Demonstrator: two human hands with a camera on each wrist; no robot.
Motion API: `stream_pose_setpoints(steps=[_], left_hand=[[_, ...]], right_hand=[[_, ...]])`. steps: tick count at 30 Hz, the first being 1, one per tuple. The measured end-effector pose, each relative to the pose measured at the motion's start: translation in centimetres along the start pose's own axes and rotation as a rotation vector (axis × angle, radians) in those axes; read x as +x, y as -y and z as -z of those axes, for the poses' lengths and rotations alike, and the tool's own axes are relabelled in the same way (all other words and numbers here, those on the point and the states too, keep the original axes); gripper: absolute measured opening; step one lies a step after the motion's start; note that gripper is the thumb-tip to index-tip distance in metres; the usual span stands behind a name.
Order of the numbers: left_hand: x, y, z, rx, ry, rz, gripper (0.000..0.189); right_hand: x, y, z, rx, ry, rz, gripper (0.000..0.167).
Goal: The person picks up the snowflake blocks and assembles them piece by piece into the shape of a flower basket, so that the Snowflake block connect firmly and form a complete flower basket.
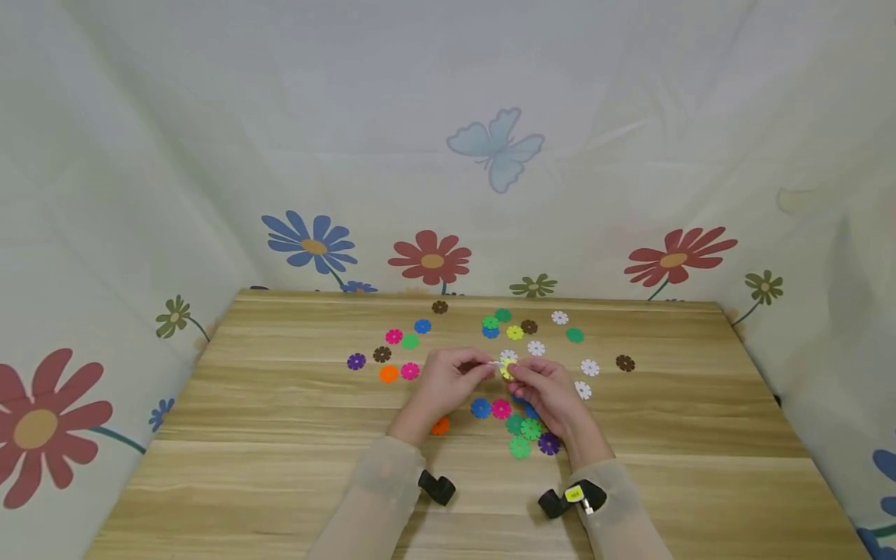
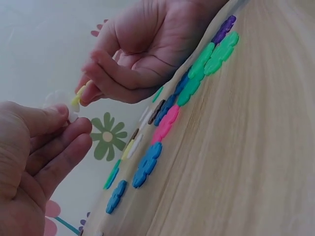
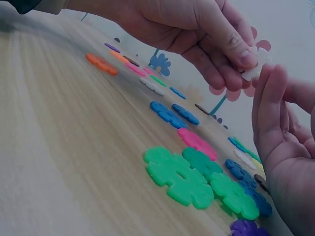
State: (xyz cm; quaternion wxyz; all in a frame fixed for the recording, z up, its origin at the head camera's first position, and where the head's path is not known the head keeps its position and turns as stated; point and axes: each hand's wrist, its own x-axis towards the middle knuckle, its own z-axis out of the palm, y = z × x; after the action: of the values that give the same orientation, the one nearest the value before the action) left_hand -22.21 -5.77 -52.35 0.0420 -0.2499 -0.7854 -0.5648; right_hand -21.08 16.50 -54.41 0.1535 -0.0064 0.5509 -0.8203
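Above the table, my left hand (image 1: 444, 383) pinches a white flower-shaped plastic disc (image 3: 258, 61) between thumb and fingers. My right hand (image 1: 553, 393) pinches a yellow disc (image 1: 507, 369) of the same notched kind, held edge-on to the white one. In the left wrist view, the yellow disc (image 2: 78, 97) sits right against the white disc (image 2: 55, 98); whether their slots are joined cannot be told. Fingers of the right hand (image 3: 285, 128) hide the yellow disc in the right wrist view. Beneath the hands lie a pink disc (image 1: 501, 408) and a blue disc (image 1: 481, 408).
Many loose discs lie across the wooden table (image 1: 280, 435), among them a purple one (image 1: 356, 361), an orange one (image 1: 389, 373) and a brown one (image 1: 625, 363). Green discs (image 1: 519, 447) cluster near the right forearm. A flower-printed curtain (image 1: 588, 179) hangs behind.
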Motion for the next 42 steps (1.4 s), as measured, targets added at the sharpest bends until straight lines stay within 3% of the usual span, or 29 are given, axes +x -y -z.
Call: stream_pose_setpoints(steps=[4, 9, 18, 22, 27, 30, 36, 42], left_hand=[[-0.1, -0.3, 0.0, -0.05, 0.016, 0.021, 0.006], [-0.1, -0.7, 0.0, -0.035, 0.051, 0.029, 0.008], [0.0, -1.0, -0.1, 0.004, 0.073, 0.025, 0.012], [0.1, -0.6, 0.4, 0.039, 0.079, 0.073, 0.013], [0.1, 0.1, 1.9, 0.156, 0.06, 0.17, 0.023], [0.0, 0.7, 2.6, 0.25, 0.092, 0.21, 0.03], [0.0, 1.6, 2.6, 0.419, 0.197, 0.217, 0.035], [-0.3, 1.6, 2.1, 0.498, 0.22, 0.235, 0.032]], right_hand=[[-0.1, 0.0, 0.2, 0.021, 0.069, -0.023, 0.031], [-0.3, 0.0, 0.7, -0.003, 0.126, -0.018, 0.035], [-0.3, 0.1, 0.7, -0.007, 0.092, -0.004, 0.029], [-0.3, 0.3, 0.6, -0.039, 0.096, 0.022, 0.022], [-0.1, 0.3, 0.6, -0.058, 0.088, 0.048, 0.019], [0.0, 0.2, 0.7, -0.059, 0.077, 0.065, 0.02], [0.1, 0.2, 0.8, -0.042, 0.015, 0.071, 0.018], [0.2, 0.3, 0.7, -0.046, -0.042, 0.06, 0.017]])
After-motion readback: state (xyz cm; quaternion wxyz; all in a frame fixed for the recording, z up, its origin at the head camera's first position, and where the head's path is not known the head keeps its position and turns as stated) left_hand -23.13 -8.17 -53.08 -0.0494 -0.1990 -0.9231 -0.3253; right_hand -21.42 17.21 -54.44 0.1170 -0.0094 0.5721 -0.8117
